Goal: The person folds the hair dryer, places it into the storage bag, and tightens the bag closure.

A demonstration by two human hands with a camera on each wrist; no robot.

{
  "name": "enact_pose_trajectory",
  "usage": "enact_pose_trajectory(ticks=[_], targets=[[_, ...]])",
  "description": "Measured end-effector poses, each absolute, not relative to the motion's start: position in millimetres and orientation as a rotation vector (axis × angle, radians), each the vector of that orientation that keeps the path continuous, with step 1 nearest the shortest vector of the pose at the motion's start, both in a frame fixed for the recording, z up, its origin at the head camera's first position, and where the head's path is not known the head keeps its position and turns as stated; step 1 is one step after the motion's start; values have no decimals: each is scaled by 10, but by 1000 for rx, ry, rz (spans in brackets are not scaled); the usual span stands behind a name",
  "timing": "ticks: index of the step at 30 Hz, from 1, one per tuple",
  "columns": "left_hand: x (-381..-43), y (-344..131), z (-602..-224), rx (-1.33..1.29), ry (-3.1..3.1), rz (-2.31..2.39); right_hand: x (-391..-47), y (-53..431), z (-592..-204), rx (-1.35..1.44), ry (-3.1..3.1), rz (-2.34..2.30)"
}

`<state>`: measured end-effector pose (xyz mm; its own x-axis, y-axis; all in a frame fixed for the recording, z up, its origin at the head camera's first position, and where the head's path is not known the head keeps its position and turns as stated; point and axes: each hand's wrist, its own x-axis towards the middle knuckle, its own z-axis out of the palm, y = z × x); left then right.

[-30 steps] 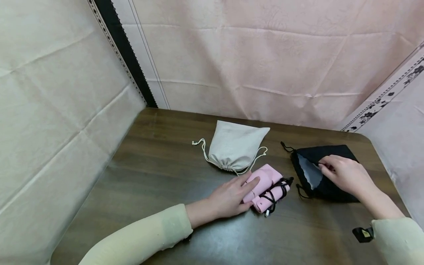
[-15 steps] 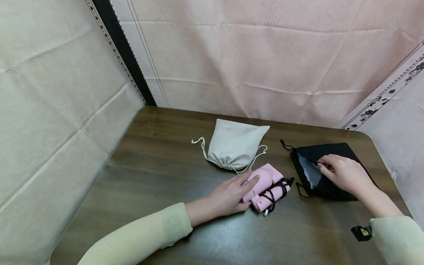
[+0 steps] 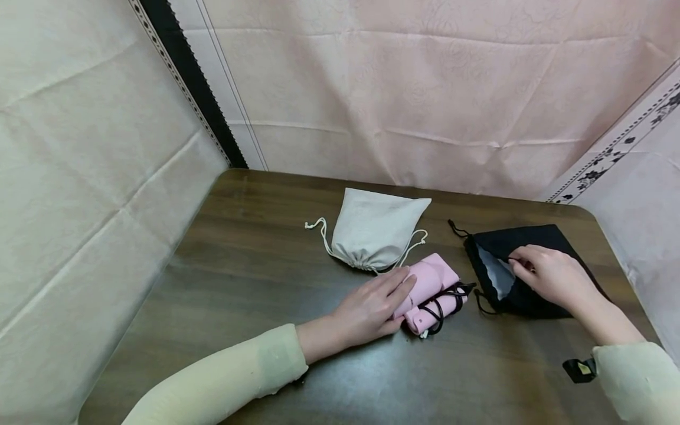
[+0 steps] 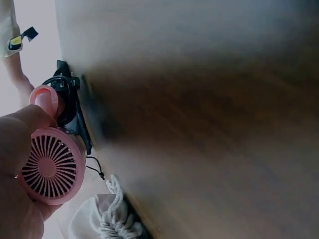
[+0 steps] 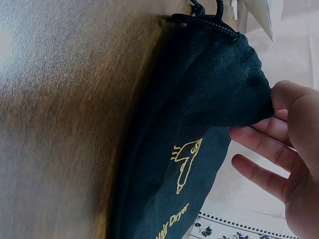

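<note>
A folded pink hair dryer lies on the table with its black cord wound round the handle. My left hand grips its barrel from the left side; the slotted round end shows in the left wrist view. To the right lies a black drawstring bag, printed "Hair Dryer" in gold, its mouth parted to show a grey lining. With thumb and fingers my right hand pinches the mouth edge and holds it up.
A cream drawstring bag lies behind the hair dryer, its cords spread to both sides. The brown wooden table has cloth-covered walls at the back, left and right. A black strap hangs at the right sleeve.
My left hand has shifted the hair dryer slightly right, towards the black bag, and turned it a little. My right hand keeps pinching the bag's edge. The head view has tilted slightly.
</note>
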<state>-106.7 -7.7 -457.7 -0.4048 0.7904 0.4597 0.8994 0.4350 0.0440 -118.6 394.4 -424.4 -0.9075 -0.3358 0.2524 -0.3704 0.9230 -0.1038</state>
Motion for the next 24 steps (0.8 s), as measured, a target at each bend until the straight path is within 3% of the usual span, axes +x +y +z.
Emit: enact_pose_trajectory(ticks=[24], targets=[[-1226,295,-4261,-1498,-2225,-324,-1043,3863,-4015,528,-2744,238]])
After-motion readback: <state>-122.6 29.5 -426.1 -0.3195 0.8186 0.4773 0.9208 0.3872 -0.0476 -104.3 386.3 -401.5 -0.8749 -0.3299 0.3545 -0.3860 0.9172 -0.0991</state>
